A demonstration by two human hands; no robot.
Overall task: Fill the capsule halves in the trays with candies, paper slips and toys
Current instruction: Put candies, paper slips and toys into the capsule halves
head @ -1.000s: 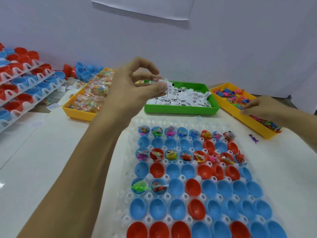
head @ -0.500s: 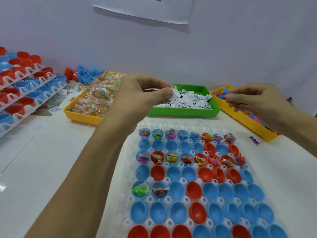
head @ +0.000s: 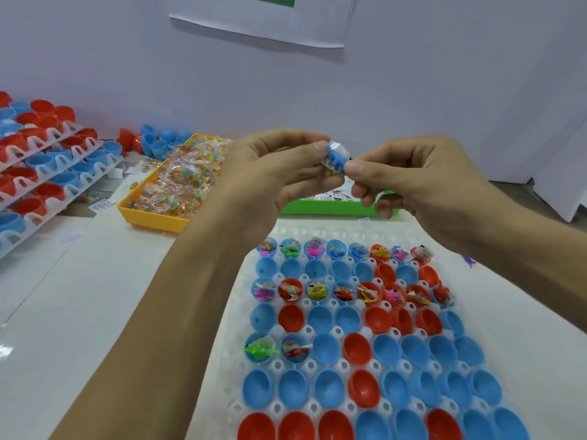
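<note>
While empty red and blue halves fill the near rows of the tray (head: 222,369), two halves mid-tray hold a green toy (head: 261,350) and a red one (head: 295,350). Farther rows alternate filled and empty. Above the tray's far edge, left hand (head: 273,173) and right hand (head: 409,176) meet, both pinching a bundle (head: 335,158): blue toy, slip, candy packet. Behind: green bin (head: 320,207), candy bin (head: 152,217) to the left.

Hands hide most of the green tray (head: 320,207).
</note>
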